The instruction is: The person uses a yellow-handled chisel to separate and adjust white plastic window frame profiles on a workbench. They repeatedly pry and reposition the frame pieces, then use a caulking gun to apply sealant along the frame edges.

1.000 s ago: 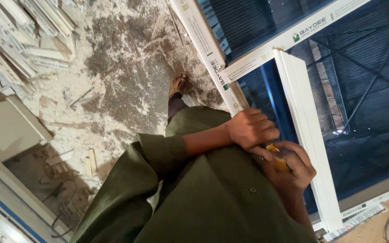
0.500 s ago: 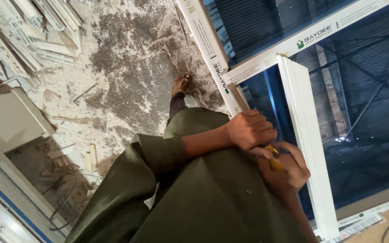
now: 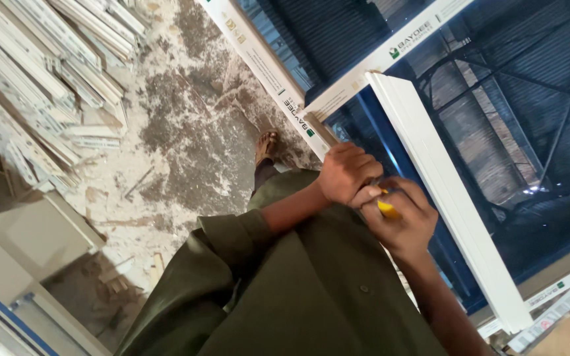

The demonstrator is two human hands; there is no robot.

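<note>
While my left hand [image 3: 348,173] is clenched in a fist, knuckles up, my right hand [image 3: 400,217] curls its fingers around a small yellow tool [image 3: 386,208]. Both meet beside the white window frame [image 3: 443,198].

Floor [image 3: 186,132]: dusty concrete, white debris and scraps scattered. Stack of white plastic profile strips [image 3: 41,86] piled at upper left. Flat white panel [image 3: 28,237] lies at lower left, blue-edged frame piece [image 3: 8,306] beside it. 1 sandalled foot [image 3: 266,145] on the floor by the frame's edge.
</note>
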